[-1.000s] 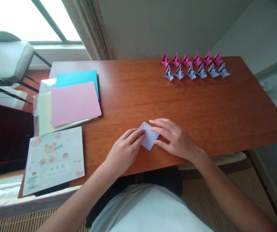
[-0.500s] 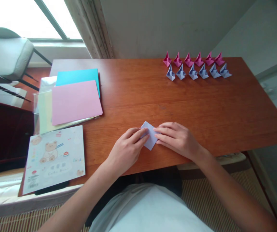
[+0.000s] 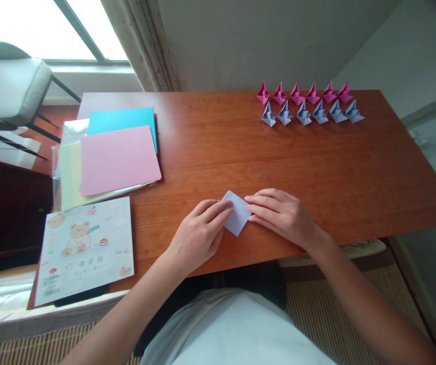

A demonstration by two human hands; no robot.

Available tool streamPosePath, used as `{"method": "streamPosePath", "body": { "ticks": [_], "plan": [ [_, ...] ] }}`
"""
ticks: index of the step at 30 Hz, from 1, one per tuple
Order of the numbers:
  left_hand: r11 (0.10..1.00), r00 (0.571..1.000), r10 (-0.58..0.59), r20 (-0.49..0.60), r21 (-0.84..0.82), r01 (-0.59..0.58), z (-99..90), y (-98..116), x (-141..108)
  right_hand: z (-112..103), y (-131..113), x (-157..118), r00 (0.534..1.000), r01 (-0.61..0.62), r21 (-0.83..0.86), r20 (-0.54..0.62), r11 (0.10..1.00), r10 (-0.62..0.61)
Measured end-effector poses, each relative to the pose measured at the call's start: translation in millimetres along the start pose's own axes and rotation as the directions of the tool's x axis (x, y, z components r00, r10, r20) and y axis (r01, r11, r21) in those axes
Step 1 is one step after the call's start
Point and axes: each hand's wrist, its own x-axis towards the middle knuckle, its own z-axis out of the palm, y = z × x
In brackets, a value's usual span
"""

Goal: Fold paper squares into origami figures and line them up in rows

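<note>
Lavender paper (image 3: 238, 217), one folded piece, flat on the table (image 3: 317, 167) near its front edge. Left hand (image 3: 198, 233) and right hand (image 3: 282, 213), fingers extended, press its opposite sides. Far edge: six pink folded figures (image 3: 303, 94), six lavender folded figures (image 3: 312, 112). Left: one pink sheet (image 3: 119, 159), one blue sheet (image 3: 121, 120), one bear-print pack (image 3: 84, 251).

A room at home, set up for paper craft. A wooden desk (image 3: 317, 167) stands against a plain wall, with a curtain (image 3: 142, 45) and window (image 3: 31, 30) at eleven o'clock, a padded chair (image 3: 8, 81) at ten, and woven matting (image 3: 355, 294) underfoot.
</note>
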Motion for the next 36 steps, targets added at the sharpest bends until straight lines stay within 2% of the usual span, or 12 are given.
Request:
{"method": "streamPosePath", "body": {
  "ticks": [11,24,31,36],
  "plan": [
    [0.997,0.999,0.021,0.035,0.069,-0.024,-4.3,3.5,3.4,3.7,-2.5,0.8,1.000,-0.006,0.027,-0.008,1.000,0.006],
    [1.000,0.998,0.006,0.058,0.011,-0.006,-6.1,5.1,1.3,5.4,-7.7,2.4,0.999,-0.049,0.041,-0.010,0.998,0.050],
    [0.980,0.998,0.055,0.011,0.191,-0.056,-5.2,15.0,12.3,9.9,-10.1,2.7,0.995,-0.094,0.055,-0.018,0.994,0.095],
    [0.965,0.999,0.015,0.038,0.262,-0.024,-1.1,20.2,19.8,12.1,-12.7,1.2,0.991,-0.132,0.064,-0.019,0.989,0.134]
  ]
}}
